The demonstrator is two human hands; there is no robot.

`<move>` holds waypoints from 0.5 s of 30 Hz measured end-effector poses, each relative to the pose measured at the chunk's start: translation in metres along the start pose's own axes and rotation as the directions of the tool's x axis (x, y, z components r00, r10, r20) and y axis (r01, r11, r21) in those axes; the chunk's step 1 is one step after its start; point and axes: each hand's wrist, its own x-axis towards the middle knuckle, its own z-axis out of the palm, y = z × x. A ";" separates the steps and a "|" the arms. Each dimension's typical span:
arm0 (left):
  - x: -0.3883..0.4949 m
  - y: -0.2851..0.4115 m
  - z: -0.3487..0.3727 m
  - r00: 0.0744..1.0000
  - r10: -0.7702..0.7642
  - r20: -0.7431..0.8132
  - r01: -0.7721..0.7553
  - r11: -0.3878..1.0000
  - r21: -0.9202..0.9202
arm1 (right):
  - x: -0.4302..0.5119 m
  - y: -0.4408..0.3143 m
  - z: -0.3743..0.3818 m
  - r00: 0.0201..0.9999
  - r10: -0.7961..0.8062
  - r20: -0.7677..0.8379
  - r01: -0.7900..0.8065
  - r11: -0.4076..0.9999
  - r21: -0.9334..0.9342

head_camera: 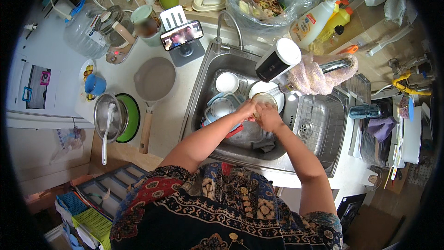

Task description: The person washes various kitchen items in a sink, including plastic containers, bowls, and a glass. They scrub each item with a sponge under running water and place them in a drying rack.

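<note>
Over the left basin of the steel sink (194,135), both hands are at a clear round glass bowl (264,98). My left hand (246,109) grips its left edge. The fingers of my right hand (267,115) lie over its near side and partly hide it. Just behind the bowl is a white plate (256,87). To the left sit a small white bowl (227,82) in a clear tray and light-blue containers (222,107). A red handle (235,131) shows below my left wrist, and a dark grey cloth (266,144) lies at the basin's near side.
A black-and-white cylindrical tap unit (277,60) and a towel-wrapped spout (319,73) overhang the sink. The right basin holds a wire rack (321,121). On the left counter are a saucepan (155,79), a steel strainer (108,118) and a phone on a stand (182,35).
</note>
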 end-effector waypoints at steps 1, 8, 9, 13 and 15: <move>0.001 0.001 0.002 0.999 0.002 -0.033 -0.002 1.000 0.012 | 0.003 0.003 0.004 0.999 0.011 0.033 -0.012 0.999 0.049; 0.014 0.009 -0.018 0.912 -0.257 0.321 0.251 0.966 0.061 | 0.014 0.018 -0.015 1.000 -0.019 0.011 0.008 0.793 0.609; 0.014 0.009 -0.018 0.936 -0.171 0.307 0.201 0.977 -0.067 | 0.015 0.017 -0.014 0.993 0.101 0.053 -0.105 0.622 0.776; -0.002 0.005 -0.008 0.969 0.097 0.226 0.026 0.873 -0.487 | 0.017 0.019 -0.001 0.861 0.418 0.291 -0.143 -0.350 0.926; 0.000 -0.004 -0.007 0.975 0.180 0.126 -0.078 0.819 -0.569 | 0.022 0.019 0.006 0.811 0.465 0.356 0.083 -0.693 0.716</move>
